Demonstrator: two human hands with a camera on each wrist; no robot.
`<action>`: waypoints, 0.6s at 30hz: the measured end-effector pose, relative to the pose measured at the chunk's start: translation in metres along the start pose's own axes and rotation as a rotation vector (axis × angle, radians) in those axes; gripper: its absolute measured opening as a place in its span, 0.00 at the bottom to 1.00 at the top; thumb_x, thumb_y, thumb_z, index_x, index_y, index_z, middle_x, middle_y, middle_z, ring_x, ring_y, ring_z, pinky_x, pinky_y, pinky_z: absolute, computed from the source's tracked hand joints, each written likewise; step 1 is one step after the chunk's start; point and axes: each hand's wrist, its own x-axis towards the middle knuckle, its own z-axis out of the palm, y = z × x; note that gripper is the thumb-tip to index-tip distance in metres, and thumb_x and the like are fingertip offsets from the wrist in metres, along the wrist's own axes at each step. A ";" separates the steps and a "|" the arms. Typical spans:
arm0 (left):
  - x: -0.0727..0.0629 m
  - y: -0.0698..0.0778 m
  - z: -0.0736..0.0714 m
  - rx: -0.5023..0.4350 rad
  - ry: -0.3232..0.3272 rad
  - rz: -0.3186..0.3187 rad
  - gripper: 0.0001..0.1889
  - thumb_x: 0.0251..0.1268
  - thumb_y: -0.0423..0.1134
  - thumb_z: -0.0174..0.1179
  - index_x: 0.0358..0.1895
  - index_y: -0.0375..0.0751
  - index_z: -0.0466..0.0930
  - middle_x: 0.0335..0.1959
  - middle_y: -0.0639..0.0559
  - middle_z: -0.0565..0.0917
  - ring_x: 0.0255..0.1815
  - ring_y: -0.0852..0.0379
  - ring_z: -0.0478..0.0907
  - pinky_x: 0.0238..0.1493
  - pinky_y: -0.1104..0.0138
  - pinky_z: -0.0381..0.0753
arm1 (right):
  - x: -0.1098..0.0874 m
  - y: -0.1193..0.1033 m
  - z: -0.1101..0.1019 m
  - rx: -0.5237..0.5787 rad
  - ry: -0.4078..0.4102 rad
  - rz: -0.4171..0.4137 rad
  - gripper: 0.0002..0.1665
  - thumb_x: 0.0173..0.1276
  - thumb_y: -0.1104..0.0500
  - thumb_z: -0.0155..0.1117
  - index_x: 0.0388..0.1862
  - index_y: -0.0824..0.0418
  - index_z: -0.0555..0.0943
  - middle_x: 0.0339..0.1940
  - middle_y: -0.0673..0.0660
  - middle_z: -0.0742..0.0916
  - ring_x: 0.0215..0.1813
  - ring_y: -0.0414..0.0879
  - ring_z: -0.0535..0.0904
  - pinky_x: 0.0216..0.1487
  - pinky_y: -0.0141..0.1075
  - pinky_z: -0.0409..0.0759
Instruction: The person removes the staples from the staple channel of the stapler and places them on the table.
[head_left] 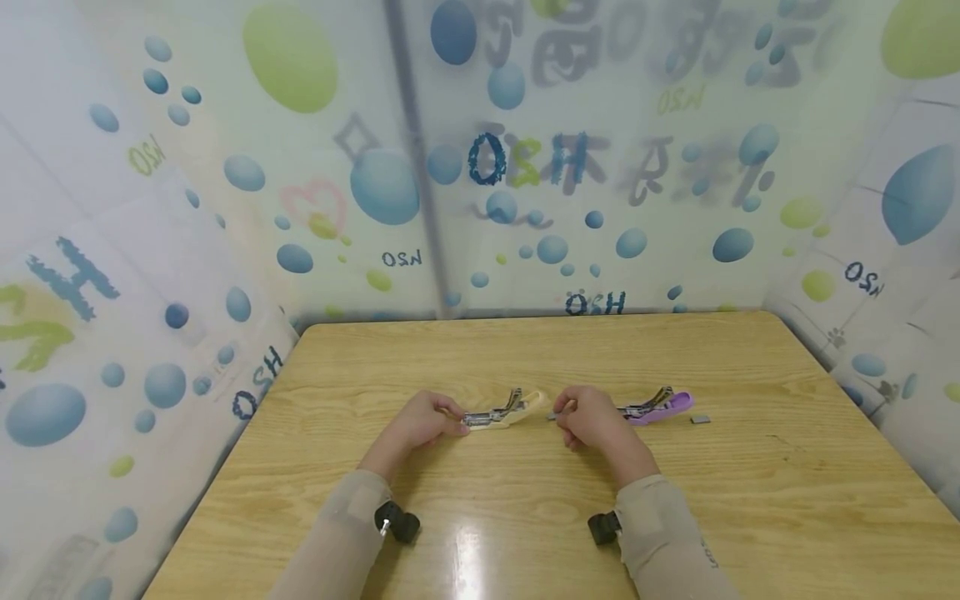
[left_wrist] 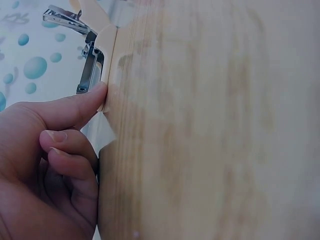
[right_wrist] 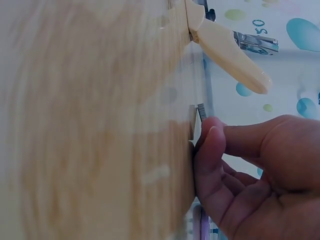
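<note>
A cream stapler [head_left: 491,418] lies opened out on the table, its metal magazine exposed and its handle swung up at the right. My left hand [head_left: 426,419] pinches the left end of its base; in the left wrist view a fingertip [left_wrist: 100,92] presses there, the other fingers curled below. Between thumb and forefinger, my right hand [head_left: 592,417] holds a small grey strip of staples [right_wrist: 201,111], close over the table just right of the cream stapler. Partly hidden behind that hand is a purple stapler [head_left: 678,404], also opened out.
A second strip of staples [head_left: 700,420] lies right of the purple stapler. All of this rests on a wooden table [head_left: 525,350], with patterned curtain walls [head_left: 337,283] at its back and sides.
</note>
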 end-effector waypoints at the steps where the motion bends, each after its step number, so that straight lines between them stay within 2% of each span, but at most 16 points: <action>1: 0.000 0.000 0.000 0.000 0.000 0.001 0.09 0.59 0.37 0.78 0.42 0.46 0.92 0.10 0.60 0.65 0.11 0.63 0.57 0.16 0.70 0.61 | 0.000 0.000 0.000 -0.004 -0.001 -0.002 0.06 0.79 0.68 0.60 0.51 0.64 0.81 0.26 0.59 0.84 0.22 0.46 0.81 0.26 0.35 0.84; 18: 0.002 -0.002 0.001 0.008 0.009 0.010 0.09 0.60 0.38 0.78 0.43 0.46 0.92 0.11 0.61 0.66 0.12 0.63 0.58 0.17 0.70 0.63 | 0.001 0.001 0.002 -0.041 0.009 -0.009 0.07 0.79 0.68 0.60 0.52 0.65 0.81 0.24 0.59 0.84 0.22 0.47 0.81 0.26 0.35 0.83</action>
